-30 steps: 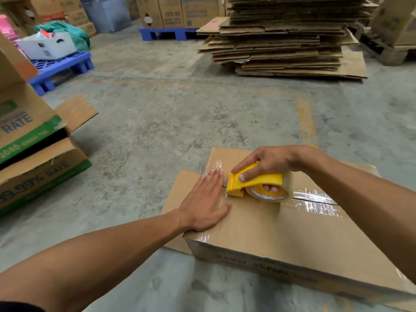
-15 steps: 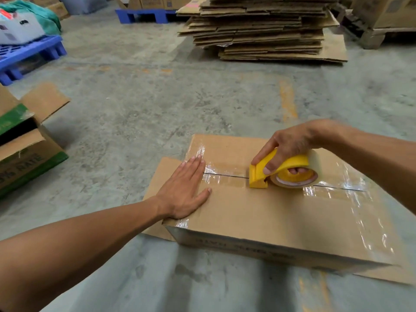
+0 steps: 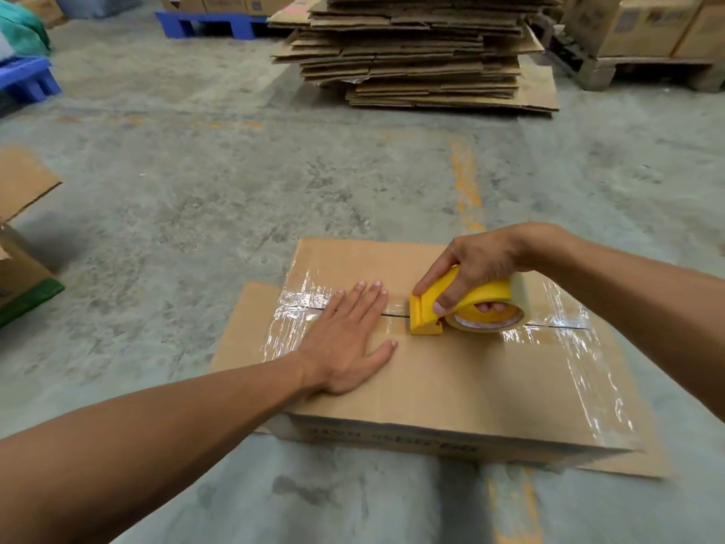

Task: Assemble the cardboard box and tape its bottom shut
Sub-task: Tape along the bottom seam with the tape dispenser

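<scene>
A brown cardboard box (image 3: 463, 386) lies on the concrete floor with its flaps folded shut and facing up. Clear tape (image 3: 298, 304) shines over the left end of the centre seam and along the right edge. My left hand (image 3: 345, 339) lies flat, fingers spread, on the near flap by the seam's left part. My right hand (image 3: 474, 272) grips a yellow tape dispenser (image 3: 459, 308) with a roll of clear tape, pressed onto the seam at the box's middle.
A tall stack of flattened cartons (image 3: 416, 53) sits on the floor ahead. Blue pallets (image 3: 212, 23) stand at the back and far left. An open printed carton (image 3: 19, 261) is at the left edge. Boxes on a wooden pallet (image 3: 643, 37) fill the back right.
My right hand has drawn the dispenser rightward along the seam, away from my left hand, laying tape. My left hand stayed pressed on the flap. The view has dipped and shifted.
</scene>
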The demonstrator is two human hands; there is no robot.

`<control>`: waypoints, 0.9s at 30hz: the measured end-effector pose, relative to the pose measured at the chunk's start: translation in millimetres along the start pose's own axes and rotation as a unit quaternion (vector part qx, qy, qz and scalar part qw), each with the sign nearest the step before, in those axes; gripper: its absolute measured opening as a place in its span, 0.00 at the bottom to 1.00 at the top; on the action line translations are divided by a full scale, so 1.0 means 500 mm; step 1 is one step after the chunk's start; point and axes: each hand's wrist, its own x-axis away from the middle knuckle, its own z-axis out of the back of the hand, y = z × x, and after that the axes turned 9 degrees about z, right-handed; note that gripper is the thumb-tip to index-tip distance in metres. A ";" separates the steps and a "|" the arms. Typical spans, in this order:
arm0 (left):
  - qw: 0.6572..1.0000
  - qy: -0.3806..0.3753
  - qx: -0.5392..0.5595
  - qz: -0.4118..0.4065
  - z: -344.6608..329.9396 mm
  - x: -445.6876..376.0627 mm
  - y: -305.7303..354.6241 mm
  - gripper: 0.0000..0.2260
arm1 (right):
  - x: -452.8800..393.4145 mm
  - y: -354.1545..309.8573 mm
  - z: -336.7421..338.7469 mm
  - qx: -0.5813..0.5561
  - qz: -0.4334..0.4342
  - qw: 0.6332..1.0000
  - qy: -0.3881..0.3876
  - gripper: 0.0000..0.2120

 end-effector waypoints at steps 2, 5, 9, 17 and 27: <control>1.000 0.004 -0.002 -0.012 0.002 -0.001 -0.027 0.33 | -0.008 -0.006 0.002 -0.001 0.000 1.000 -0.008 0.23; 1.000 0.008 0.002 -0.014 0.010 0.000 -0.061 0.32 | -0.025 -0.022 0.001 -0.009 0.006 1.000 -0.009 0.22; 1.000 -0.003 -0.016 -0.003 0.023 0.026 -0.155 0.29 | -0.069 -0.069 -0.024 -0.024 0.044 0.999 -0.014 0.23; 0.998 0.007 0.011 0.055 0.041 0.061 -0.202 0.32 | -0.148 -0.158 -0.052 0.021 0.068 0.997 -0.040 0.25; 0.996 0.031 0.014 0.080 -0.006 0.041 -0.142 0.28 | -0.130 -0.134 -0.056 -0.006 0.070 0.997 -0.045 0.25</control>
